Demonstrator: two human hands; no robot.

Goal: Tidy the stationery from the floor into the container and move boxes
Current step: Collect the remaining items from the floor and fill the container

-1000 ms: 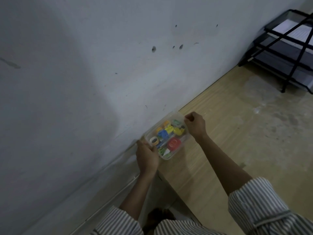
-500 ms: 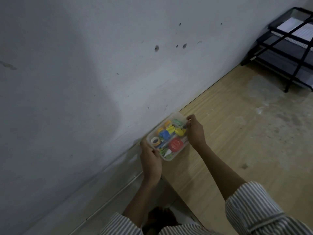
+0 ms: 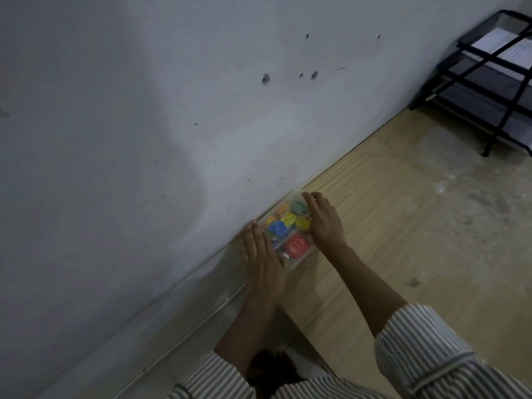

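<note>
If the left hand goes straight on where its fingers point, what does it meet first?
Most likely the wall, just beyond the fingertips of the left hand; the container lies beside it.

Garment: loose top, pale fabric w/ thin dark stripes, evenly spaced.

R sleeve (image 3: 426,341): wide, open hem, ends partway along the arm. Stripes run lengthwise. Dark-edged band or seam crosses fabric further up, and stripe direction differs beyond it.

L sleeve (image 3: 207,378): same stripe pattern. Only hem and a short section in view at btm edge.

R forearm (image 3: 365,283) and L forearm (image 3: 250,326): bare below hems.

L grip (image 3: 263,254) and R grip (image 3: 324,223): bare.

Low light, so exact fabric shade not confirmed.
</note>
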